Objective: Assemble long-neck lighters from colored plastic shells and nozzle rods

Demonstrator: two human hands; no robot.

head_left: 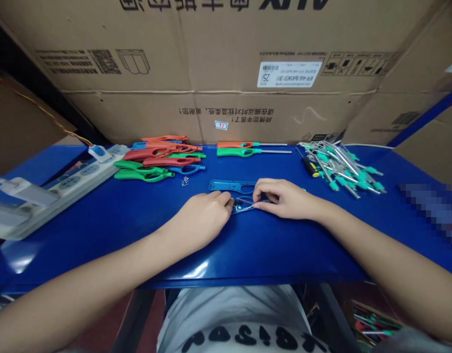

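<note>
Blue shell half (226,186) beside right grip (284,198) | axis left-right | looped end rightward

Glossy blue counter (104,215), well laden
On it lie a power strip (69,184), heaped coloured casings (167,161), small metal pieces (185,181), an orange lighter (231,145), a green lighter (231,152), a screwdriver (311,167), metal tubes with teal fittings (345,166), and a blue casing half (226,186).

Over that blue table (137,211), the left hand (203,220) is gripping a blue casing (234,211) while the right hand (280,197) is pinching thin wires (244,208); coloured handles (167,161) are lying left, metal tubes (345,159) right.
</note>
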